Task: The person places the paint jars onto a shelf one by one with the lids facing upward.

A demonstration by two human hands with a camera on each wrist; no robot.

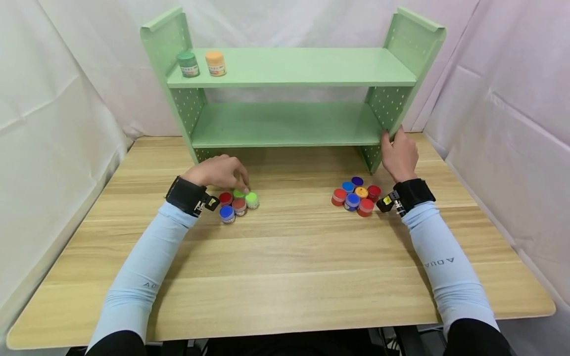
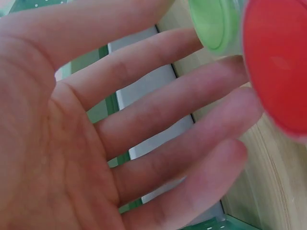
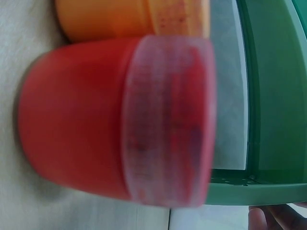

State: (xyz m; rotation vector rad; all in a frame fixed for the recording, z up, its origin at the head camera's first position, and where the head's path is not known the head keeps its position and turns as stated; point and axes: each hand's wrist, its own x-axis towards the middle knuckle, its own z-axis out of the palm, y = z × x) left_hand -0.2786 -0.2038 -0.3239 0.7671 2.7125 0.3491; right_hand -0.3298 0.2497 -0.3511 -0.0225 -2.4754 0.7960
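Note:
My left hand (image 1: 222, 170) reaches down over the left cluster of small paint jars. Its fingertips are right at a green-lidded jar (image 1: 238, 194). Fingers spread fairly straight in the left wrist view, tips beside a green lid (image 2: 216, 24) and a large red lid (image 2: 280, 62). Also in this cluster are a light green jar (image 1: 252, 200), a brownish-red jar (image 1: 239, 206) and a blue jar (image 1: 227, 214). With thumb and fingers on either side, my right hand (image 1: 400, 157) grips the right side panel of the green shelf (image 1: 289, 123), low down.
On the top tier stand a dark green jar (image 1: 189, 64) and an orange jar (image 1: 215, 63). A second cluster, with red, blue and yellow jars (image 1: 361, 192), sits left of my right wrist. White cloth (image 1: 512, 123) hangs around the wooden table (image 1: 285, 277).

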